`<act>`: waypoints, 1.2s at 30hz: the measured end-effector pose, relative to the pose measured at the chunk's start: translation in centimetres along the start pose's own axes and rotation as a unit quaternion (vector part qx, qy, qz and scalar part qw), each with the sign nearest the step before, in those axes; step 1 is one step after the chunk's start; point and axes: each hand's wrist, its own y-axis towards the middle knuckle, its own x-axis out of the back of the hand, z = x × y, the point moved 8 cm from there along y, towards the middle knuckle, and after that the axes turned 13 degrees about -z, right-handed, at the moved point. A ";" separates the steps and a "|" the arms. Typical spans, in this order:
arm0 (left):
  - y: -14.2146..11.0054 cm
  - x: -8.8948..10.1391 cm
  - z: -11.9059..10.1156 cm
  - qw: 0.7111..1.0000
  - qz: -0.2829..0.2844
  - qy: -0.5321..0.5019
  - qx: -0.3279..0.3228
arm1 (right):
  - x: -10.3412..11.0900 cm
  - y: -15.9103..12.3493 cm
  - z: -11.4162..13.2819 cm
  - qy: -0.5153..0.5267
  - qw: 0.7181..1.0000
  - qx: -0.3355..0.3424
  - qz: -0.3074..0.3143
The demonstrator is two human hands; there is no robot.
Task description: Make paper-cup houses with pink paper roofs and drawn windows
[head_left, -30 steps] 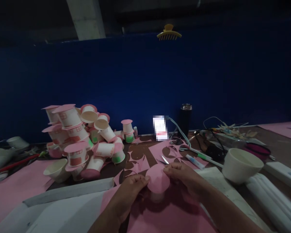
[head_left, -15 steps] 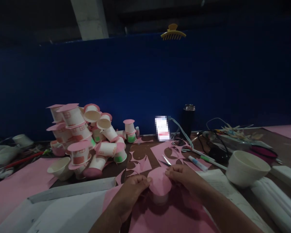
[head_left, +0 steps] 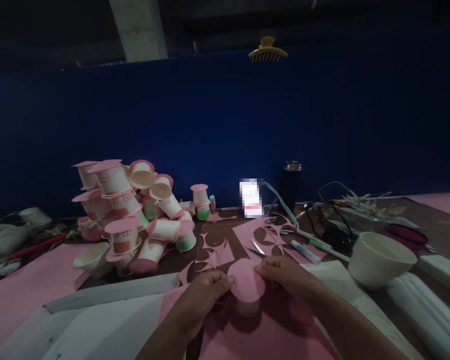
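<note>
A pink paper circle (head_left: 246, 280) covers the top of a white paper cup (head_left: 247, 308) in front of me. My left hand (head_left: 209, 294) pinches the circle's left edge between thumb and fingers. At its upper right edge, my right hand (head_left: 285, 272) has the same circle in a closed pinch. Only the cup's lower front shows, above a pink sheet (head_left: 262, 340). Scissors (head_left: 258, 248) lie just beyond my right fingertips, among pink paper offcuts (head_left: 217, 252).
Left stands a pile of pink-topped paper cups (head_left: 114, 200), with a lone cup (head_left: 92, 260) in front. On the right are a glue tube (head_left: 303, 251), a larger white cup (head_left: 382, 260) and cables. A lit phone (head_left: 251, 198) and dark flask (head_left: 291, 185) stand behind.
My right hand has shifted very slightly downward on the circle's edge. Both hands keep their pinch, and the cup and circle stay in place.
</note>
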 end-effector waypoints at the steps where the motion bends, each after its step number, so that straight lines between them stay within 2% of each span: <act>1: 0.0 0.0 0.0 1.000 -0.002 0.003 0.001 | 0.0 0.0 0.0 -0.001 1.000 0.001 0.002; 15: 0.1 -0.1 0.4 1.000 -0.002 0.000 0.029 | 0.1 0.0 -0.3 -0.046 0.999 0.010 0.022; 22: -0.2 0.0 0.0 0.999 -0.009 0.029 0.021 | 0.5 -0.1 -0.1 -0.050 0.999 0.012 -0.001; 24: -0.2 0.7 -0.6 0.995 -0.048 0.090 -0.009 | 1.0 -0.2 0.1 -0.054 0.998 0.010 -0.032; 25: -0.2 1.4 -1.4 0.985 -0.091 0.135 -0.047 | 1.4 -0.3 0.4 -0.061 0.996 0.018 -0.058; 27: -0.9 2.6 -3.9 0.938 -0.197 0.226 -0.174 | 2.3 -0.9 2.0 -0.103 0.983 0.085 -0.127; 29: -2.5 2.5 -6.4 0.860 -0.259 0.304 -0.317 | 2.3 -2.2 4.4 -0.192 0.943 0.210 -0.170; 30: -3.2 1.7 -7.2 0.819 -0.259 0.342 -0.381 | 1.5 -3.0 5.4 -0.247 0.916 0.274 -0.160; 32: -4.3 -0.5 -7.5 0.742 -0.209 0.425 -0.475 | -0.8 -4.3 6.1 -0.344 0.866 0.352 -0.089; 34: -4.7 -2.2 -7.1 0.674 -0.166 0.486 -0.531 | -2.4 -5.0 5.7 -0.403 0.832 0.380 -0.038; 36: -4.8 -3.0 -6.6 0.626 -0.161 0.515 -0.563 | -3.1 -5.1 5.4 -0.435 0.811 0.390 -0.028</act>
